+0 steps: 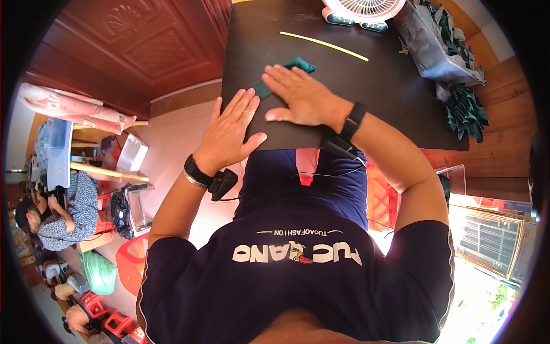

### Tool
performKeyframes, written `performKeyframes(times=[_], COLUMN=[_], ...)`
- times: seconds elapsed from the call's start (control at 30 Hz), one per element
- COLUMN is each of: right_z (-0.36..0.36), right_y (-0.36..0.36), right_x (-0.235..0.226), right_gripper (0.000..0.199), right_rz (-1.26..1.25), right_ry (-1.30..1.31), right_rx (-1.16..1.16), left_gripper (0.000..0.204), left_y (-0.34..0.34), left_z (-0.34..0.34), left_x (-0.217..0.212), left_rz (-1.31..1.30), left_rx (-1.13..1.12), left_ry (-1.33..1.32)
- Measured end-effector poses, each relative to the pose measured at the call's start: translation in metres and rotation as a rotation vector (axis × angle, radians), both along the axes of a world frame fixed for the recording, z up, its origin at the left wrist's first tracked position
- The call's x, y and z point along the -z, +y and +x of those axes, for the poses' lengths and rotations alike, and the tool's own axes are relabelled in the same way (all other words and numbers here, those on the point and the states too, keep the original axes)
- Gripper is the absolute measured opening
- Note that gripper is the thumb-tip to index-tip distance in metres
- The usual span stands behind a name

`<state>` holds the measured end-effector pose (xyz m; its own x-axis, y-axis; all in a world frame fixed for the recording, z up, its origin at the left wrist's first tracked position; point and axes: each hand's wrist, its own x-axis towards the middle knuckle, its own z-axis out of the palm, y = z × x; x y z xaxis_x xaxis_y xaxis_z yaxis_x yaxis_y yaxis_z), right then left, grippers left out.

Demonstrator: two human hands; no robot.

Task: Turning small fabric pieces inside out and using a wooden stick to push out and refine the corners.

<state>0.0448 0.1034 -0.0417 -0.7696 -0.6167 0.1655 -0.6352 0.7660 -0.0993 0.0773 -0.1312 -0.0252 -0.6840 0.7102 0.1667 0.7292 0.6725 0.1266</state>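
Observation:
A strip of dark green velvety cloth (262, 90) lies slantwise on the dark table, its far end puffed up beyond my fingers. My left hand (229, 129) rests flat at the near left end of the cloth, its fingertips touching it and the thumb spread out. Across the middle of the strip lies my right hand (301, 97), palm down with straight fingers, covering part of it. Neither hand grips anything. A thin yellow-green strip (324, 45) lies farther back, apart from both hands.
A pink fan (366, 10) stands at the table's (389, 114) far edge. A clear bin (438, 51) of dark scraps is at the right, with a bundle of green cloth pieces (467, 112) beside it. Other people sit at the left, near a seated person in a patterned top (80, 206).

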Motion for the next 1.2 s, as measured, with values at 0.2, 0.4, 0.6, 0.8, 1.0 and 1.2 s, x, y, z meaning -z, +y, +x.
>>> performKeyframes(times=[0.2, 0.4, 0.6, 0.8, 1.0, 1.2], right_z=[-0.014, -0.001, 0.030, 0.049, 0.059, 0.074], right_y=[0.038, 0.039, 0.036, 0.018, -0.029, -0.003], right_x=[-0.003, -0.007, -0.021, -0.041, -0.015, -0.019], right_gripper=[0.082, 0.083, 0.080, 0.068, 0.074, 0.076], right_rz=[0.044, 0.070, 0.062, -0.149, -0.148, -0.099], right_ry=[0.007, 0.006, -0.018, 0.106, 0.076, 0.029], right_rx=[0.126, 0.106, 0.103, 0.096, 0.002, 0.138], left_gripper=[0.068, 0.065, 0.047, 0.039, 0.057, 0.069], left_y=[-0.007, -0.019, -0.063, -0.060, -0.005, -0.017], left_z=[0.009, 0.025, 0.037, 0.032, 0.027, 0.036], left_x=[0.000, 0.000, 0.007, -0.011, -0.014, -0.008], left_rz=[0.048, 0.049, 0.507, 0.617, 0.215, 0.080], left_rx=[-0.010, 0.000, 0.078, -0.052, 0.079, 0.052], left_ry=[0.006, -0.016, -0.190, -0.141, -0.044, -0.052])
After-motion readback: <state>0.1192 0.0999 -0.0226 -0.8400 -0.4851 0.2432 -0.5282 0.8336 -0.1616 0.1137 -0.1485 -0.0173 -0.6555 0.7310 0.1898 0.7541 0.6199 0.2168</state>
